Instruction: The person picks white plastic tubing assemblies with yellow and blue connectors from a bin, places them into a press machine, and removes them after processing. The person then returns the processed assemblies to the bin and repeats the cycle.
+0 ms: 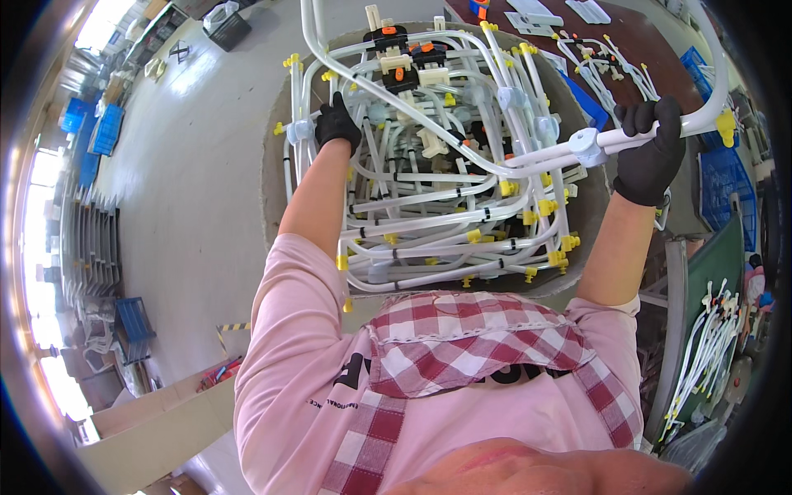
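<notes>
My right hand (653, 148), in a black glove, grips a pair of white bent tubes (547, 158) beside a pale foam sleeve (588, 147). A yellow cap (725, 127) hangs to the right of that hand. One long tube slants from there across the large container (591, 216), heaped with similar white tubes (427, 216). My left hand (338, 125), also gloved, is at the heap's left side, next to upright tubes and another foam sleeve (301, 132). Its grip is partly hidden. Black connectors with orange tabs (399, 77) lie at the far side.
A dark red table (649, 49) with more tube assemblies (603, 65) and papers (535, 18) stands at the far right. Blue crates (727, 192) are beyond my right arm. Further tubes (702, 346) hang by a green board (711, 266). A cardboard box (161, 427) sits at lower left.
</notes>
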Tool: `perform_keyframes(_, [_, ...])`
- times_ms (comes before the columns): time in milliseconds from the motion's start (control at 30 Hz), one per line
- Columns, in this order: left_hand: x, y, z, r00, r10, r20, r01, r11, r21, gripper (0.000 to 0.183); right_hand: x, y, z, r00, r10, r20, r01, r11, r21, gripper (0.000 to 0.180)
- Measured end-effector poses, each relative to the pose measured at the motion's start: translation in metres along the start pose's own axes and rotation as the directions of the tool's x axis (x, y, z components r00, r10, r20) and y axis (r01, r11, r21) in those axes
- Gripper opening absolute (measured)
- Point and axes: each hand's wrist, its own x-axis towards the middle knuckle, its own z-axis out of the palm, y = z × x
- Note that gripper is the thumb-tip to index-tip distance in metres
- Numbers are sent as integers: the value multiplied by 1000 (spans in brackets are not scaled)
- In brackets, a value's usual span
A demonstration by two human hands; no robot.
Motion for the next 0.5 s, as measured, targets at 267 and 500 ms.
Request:
perform_keyframes(267, [0,-25,-17,958,140,-251,48,783,620,47,-12,20,27,999,-40,29,44,991,-127,27])
perform_keyframes(500, [31,-51,-21,984,-67,-164,132,892,433,113,-14,40,0,998,2,62,4,996,-90,21])
